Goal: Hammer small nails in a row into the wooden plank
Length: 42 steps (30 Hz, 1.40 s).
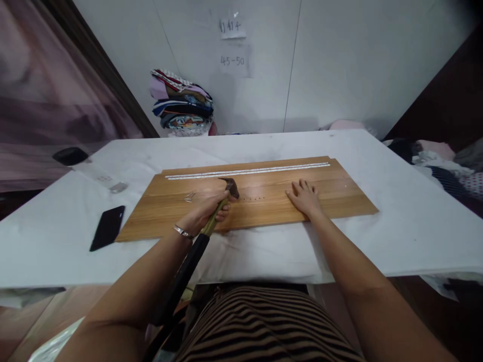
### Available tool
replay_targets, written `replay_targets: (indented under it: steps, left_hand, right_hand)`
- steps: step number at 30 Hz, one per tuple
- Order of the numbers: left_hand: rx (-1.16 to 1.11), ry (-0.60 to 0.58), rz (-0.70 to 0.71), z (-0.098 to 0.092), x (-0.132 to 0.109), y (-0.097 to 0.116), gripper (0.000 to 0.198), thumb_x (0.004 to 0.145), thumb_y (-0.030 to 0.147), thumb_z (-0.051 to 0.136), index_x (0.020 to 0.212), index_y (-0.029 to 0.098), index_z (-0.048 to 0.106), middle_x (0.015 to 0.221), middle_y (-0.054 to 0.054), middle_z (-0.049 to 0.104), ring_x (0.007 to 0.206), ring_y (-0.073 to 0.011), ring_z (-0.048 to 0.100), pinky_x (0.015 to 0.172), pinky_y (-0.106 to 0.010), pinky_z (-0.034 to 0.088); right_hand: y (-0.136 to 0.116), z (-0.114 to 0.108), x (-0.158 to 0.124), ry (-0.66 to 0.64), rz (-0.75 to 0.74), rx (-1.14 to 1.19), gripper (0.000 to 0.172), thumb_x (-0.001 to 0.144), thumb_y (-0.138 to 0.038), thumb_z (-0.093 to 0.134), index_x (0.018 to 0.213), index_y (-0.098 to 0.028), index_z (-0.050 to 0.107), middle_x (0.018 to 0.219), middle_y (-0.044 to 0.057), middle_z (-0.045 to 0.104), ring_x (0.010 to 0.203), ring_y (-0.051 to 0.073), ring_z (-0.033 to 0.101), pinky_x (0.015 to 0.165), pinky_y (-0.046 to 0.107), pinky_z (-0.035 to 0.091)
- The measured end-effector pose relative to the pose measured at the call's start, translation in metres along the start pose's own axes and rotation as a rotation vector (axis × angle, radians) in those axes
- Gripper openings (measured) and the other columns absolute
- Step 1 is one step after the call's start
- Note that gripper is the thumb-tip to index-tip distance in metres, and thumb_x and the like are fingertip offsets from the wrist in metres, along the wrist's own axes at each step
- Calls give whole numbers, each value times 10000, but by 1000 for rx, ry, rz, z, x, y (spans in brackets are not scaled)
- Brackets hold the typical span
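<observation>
My left hand is wrapped round the upper handle of a claw hammer, close below its metal head. The head is over the middle of a wooden board, and the black grip slants back toward my body. Just right of the head, a short row of small dark spots runs along the board; I cannot tell if they are nail heads or holes. Several loose nails lie on the board to the left of the hammer. My right hand rests flat on the board's right part, fingers spread, holding nothing.
The board lies on a white-covered table. A black phone lies by its left edge, and a clear bottle with a black cap lies behind that. Folded cloths are stacked beyond the table by the wall. Two white strips run along the board's far side.
</observation>
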<state>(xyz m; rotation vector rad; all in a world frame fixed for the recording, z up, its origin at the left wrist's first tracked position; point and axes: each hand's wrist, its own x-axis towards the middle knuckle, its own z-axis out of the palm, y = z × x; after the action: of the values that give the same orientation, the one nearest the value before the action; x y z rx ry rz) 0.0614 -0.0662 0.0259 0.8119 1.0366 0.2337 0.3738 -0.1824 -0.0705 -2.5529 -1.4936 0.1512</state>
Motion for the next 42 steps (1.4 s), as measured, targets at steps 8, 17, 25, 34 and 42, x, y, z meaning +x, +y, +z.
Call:
replay_targets:
  steps: [8, 17, 25, 34, 42]
  left_hand:
    - [41, 23, 12, 4, 2, -5, 223, 1042, 357, 430, 965, 176, 536, 573, 71, 412, 346, -40, 314, 304, -110, 236]
    - [-3, -41, 19, -1, 9, -3, 249, 1025, 394, 470, 978, 167, 561, 586, 66, 415, 349, -43, 328, 297, -113, 245]
    - [-20, -10, -6, -9, 7, 1, 248, 1033, 376, 442, 960, 165, 550, 573, 75, 385, 341, -42, 316, 288, -107, 221]
    - [-41, -45, 0, -14, 10, -1, 241, 1021, 384, 468, 961, 165, 551, 579, 74, 387, 343, -39, 310, 286, -106, 224]
    - [-35, -68, 11, -16, 13, -2, 226, 1006, 386, 498, 954, 170, 543, 590, 75, 388, 350, -38, 315, 293, -109, 226]
  right_hand:
    - [1, 1, 1, 2, -7, 14, 615, 1039, -562, 333, 1498, -203, 529, 1656, 164, 389, 1537, 323, 290, 1214, 568, 207]
    - [1, 0, 1, 21, -12, 8, 611, 1036, -562, 329, 1492, -211, 535, 1646, 164, 403, 1524, 319, 306, 1201, 558, 227]
    - [2, 2, 2, 22, -16, 23, 622, 1035, -575, 330, 1492, -210, 540, 1653, 167, 392, 1529, 328, 294, 1196, 567, 221]
    - [1, 1, 1, 22, -7, 20, 618, 1037, -571, 337, 1499, -213, 540, 1652, 162, 398, 1533, 323, 291, 1202, 562, 216]
    - [1, 0, 0, 13, -4, 33, 626, 1035, -567, 340, 1508, -202, 529, 1657, 167, 391, 1539, 325, 286, 1209, 563, 205]
